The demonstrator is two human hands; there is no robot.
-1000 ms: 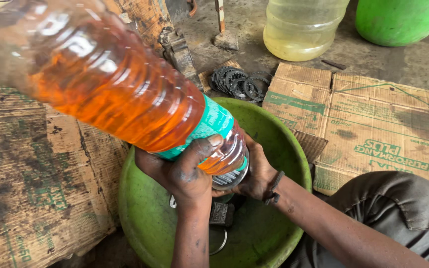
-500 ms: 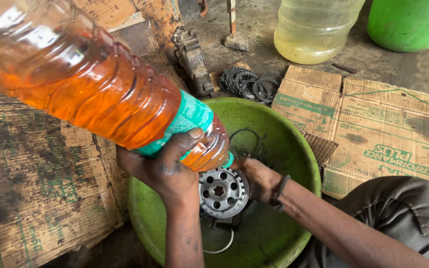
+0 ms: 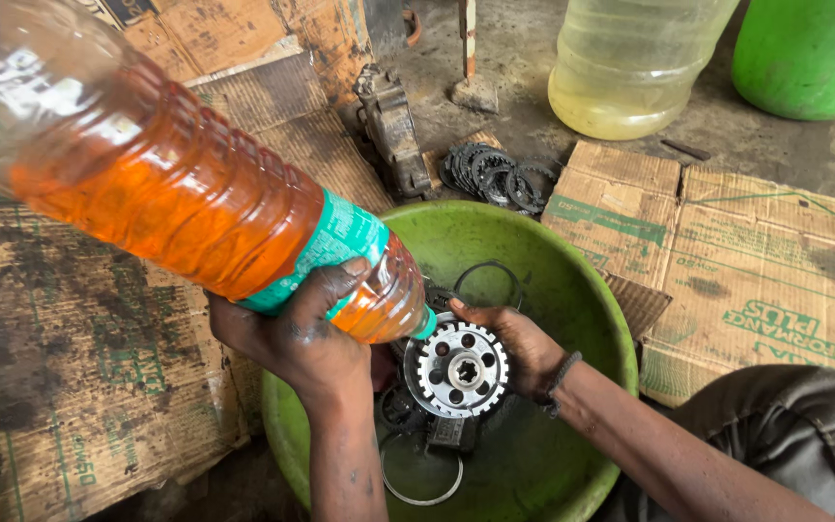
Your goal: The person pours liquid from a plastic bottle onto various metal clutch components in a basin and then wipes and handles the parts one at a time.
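Left hand (image 3: 297,338) tilts bottle (image 3: 176,184); right hand (image 3: 519,348) steadies hub (image 3: 456,369) mid-basin (image 3: 572,280).

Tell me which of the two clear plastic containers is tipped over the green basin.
The orange-filled bottle, held by the left hand, neck down. The pale-yellow jug stands upright on the floor beyond.

The left hand (image 3: 306,333) comes up from the bottom edge, forearm nearly upright, fingers curled and thumb wrapped over in a full grasp; the right hand (image 3: 514,348) reaches in from the lower right, forearm slanting, a dark band at the wrist, fingers cupped, greasy.
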